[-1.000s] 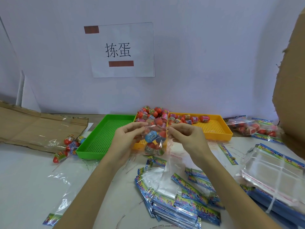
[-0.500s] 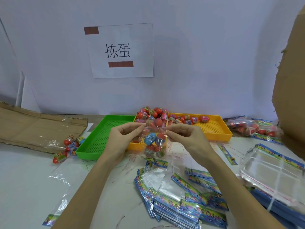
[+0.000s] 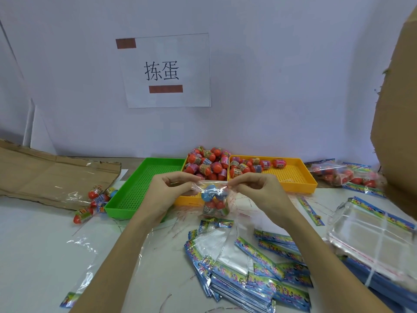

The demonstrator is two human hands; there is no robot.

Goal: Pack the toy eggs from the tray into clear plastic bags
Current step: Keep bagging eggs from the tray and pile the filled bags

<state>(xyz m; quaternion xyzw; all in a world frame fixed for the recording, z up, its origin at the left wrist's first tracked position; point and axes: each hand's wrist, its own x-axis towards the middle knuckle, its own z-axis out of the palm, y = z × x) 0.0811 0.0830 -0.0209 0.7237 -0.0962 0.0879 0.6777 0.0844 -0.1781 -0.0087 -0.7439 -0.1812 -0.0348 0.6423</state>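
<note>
The white paper sign (image 3: pixel 167 71) on the wall reads "拣蛋" — egg and bag labels too blurred.

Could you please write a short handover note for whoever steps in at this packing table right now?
Left hand and right hand each pinch a top corner of the clear bag, held above the table; it already has several toy eggs inside.
Done: filled bags lie to the right of the yellow trays.
Left: close this bag, then pack the eggs still heaped in the yellow trays and the loose eggs left of the green tray. Empty bags are stacked in front of you.
</note>
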